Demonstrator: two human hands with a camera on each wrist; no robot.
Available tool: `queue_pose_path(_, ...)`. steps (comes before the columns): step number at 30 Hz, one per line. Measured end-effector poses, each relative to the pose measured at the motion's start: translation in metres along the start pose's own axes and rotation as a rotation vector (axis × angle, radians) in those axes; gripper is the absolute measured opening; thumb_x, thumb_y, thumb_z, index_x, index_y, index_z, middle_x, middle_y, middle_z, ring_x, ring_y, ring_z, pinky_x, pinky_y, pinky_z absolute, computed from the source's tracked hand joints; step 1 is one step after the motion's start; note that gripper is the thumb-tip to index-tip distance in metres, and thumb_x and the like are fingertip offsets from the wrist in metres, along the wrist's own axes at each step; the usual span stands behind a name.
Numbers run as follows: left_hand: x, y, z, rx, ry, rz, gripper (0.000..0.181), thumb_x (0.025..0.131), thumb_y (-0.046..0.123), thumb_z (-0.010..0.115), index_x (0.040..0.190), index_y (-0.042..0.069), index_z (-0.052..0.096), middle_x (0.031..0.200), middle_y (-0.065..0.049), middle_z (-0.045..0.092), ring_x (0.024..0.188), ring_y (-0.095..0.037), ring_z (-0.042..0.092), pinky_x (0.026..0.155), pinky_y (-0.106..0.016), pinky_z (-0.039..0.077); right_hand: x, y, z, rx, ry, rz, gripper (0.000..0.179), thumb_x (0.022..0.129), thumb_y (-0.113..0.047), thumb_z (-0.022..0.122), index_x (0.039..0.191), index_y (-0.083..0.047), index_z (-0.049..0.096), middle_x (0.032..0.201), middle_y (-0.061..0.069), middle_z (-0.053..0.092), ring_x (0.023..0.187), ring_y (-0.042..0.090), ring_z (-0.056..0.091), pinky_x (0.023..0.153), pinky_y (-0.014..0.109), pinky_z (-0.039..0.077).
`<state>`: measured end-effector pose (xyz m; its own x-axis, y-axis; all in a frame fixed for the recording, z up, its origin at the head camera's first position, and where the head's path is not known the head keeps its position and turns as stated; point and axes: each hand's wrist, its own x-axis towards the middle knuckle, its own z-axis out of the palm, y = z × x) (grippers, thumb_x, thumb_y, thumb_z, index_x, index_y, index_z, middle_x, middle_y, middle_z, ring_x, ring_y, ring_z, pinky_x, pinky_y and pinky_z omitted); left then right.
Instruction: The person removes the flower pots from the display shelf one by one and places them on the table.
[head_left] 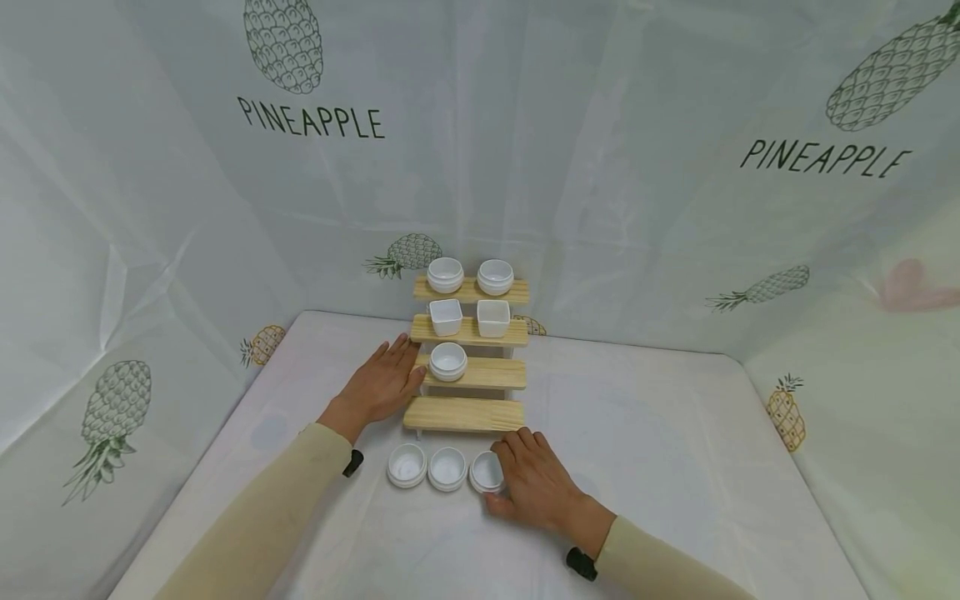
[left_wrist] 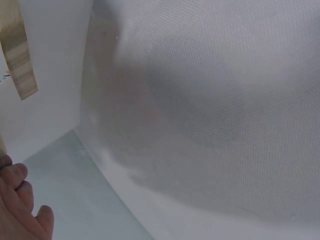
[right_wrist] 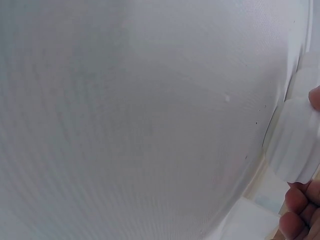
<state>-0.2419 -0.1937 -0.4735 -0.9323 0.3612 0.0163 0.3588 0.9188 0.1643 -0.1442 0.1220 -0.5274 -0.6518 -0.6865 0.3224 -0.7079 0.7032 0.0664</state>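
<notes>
A stepped wooden stand (head_left: 465, 414) with several shelves rises near the back of the table. My left hand (head_left: 381, 379) lies along its left side, fingers stretched out, the thumb close to a round white bowl (head_left: 448, 363) on the second shelf from the bottom. In front of the stand, my right hand (head_left: 536, 483) holds the rightmost white bowl (head_left: 486, 473) between thumb and fingers; the right wrist view also shows this ribbed bowl (right_wrist: 295, 140) in the grip. Left of it stand two more round white bowls, a middle one (head_left: 447, 469) and a left one (head_left: 407, 466).
Two square white bowls, left (head_left: 446, 317) and right (head_left: 493, 318), sit on the third shelf. The top shelf carries two round ones, left (head_left: 446, 276) and right (head_left: 495, 277). A pineapple-printed curtain (head_left: 525, 167) hangs around the white table (head_left: 637, 433).
</notes>
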Motion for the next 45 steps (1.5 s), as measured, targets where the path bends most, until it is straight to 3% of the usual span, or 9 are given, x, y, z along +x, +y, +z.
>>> queue_pose_path(8,-0.002,0.000,-0.002,-0.026,0.004,0.006,0.071,0.116,0.048,0.022,0.166,-0.003,0.025,0.173,-0.019,0.025,0.163,-0.034,0.018,0.134,-0.052,0.016,0.016,0.006,-0.013,0.010,0.060,0.013,0.061,0.084,-0.063,0.071,0.113,-0.010,0.066,0.104,0.002,0.059,0.093,0.021,0.050,0.079,0.032,0.040)
queue_pose_path(15,-0.001,0.002,-0.004,-0.017,-0.007,0.004,0.071,0.116,0.047,0.021,0.166,-0.003,0.024,0.174,-0.019,0.024,0.164,-0.034,0.017,0.134,-0.052,0.015,0.066,0.020,-0.046,-0.045,0.176,0.075,0.064,0.091,-0.060,0.072,0.119,-0.002,0.066,0.105,0.010,0.062,0.093,0.028,0.052,0.076,0.039,0.045)
queue_pose_path(19,-0.003,0.000,-0.004,-0.024,-0.005,0.004,0.071,0.116,0.047,0.022,0.166,-0.003,0.025,0.173,-0.019,0.025,0.164,-0.034,0.017,0.134,-0.053,0.016,0.098,0.021,-0.055,-0.080,0.200,0.106,0.062,0.093,-0.060,0.071,0.110,-0.002,0.064,0.102,0.012,0.060,0.092,0.030,0.051,0.074,0.040,0.045)
queue_pose_path(23,-0.002,0.000,-0.003,-0.025,-0.012,0.007,0.071,0.116,0.047,0.021,0.166,-0.003,0.023,0.174,-0.019,0.024,0.164,-0.034,0.016,0.134,-0.053,0.015,0.119,0.019,-0.054,-0.100,0.187,0.132,0.062,0.092,-0.062,0.071,0.103,-0.002,0.062,0.100,0.013,0.059,0.092,0.031,0.050,0.074,0.041,0.045)
queue_pose_path(30,-0.001,-0.001,-0.003,0.002,-0.010,0.006,0.071,0.116,0.047,0.020,0.166,-0.002,0.023,0.174,-0.018,0.023,0.164,-0.033,0.016,0.134,-0.053,0.015,0.138,0.012,-0.047,-0.111,0.139,0.168,0.065,0.094,-0.065,0.068,0.108,-0.002,0.064,0.097,0.011,0.058,0.093,0.030,0.049,0.075,0.040,0.047)
queue_pose_path(37,-0.002,0.001,-0.004,0.037,-0.009,-0.013,0.072,0.115,0.049,0.018,0.167,-0.001,0.023,0.175,-0.018,0.020,0.164,-0.033,0.014,0.134,-0.054,0.012,0.148,0.006,-0.043,-0.176,0.114,0.211,0.065,0.099,-0.068,0.057,0.100,-0.003,0.068,0.091,0.009,0.056,0.089,0.027,0.050,0.073,0.037,0.049)
queue_pose_path(45,-0.001,0.000,0.000,0.056,0.002,-0.022,0.072,0.115,0.049,0.017,0.166,-0.002,0.024,0.175,-0.019,0.020,0.164,-0.033,0.014,0.134,-0.054,0.013,0.153,0.001,-0.046,-0.141,0.056,0.248,0.066,0.100,-0.067,0.057,0.097,-0.002,0.070,0.091,0.010,0.059,0.089,0.027,0.052,0.071,0.038,0.051)
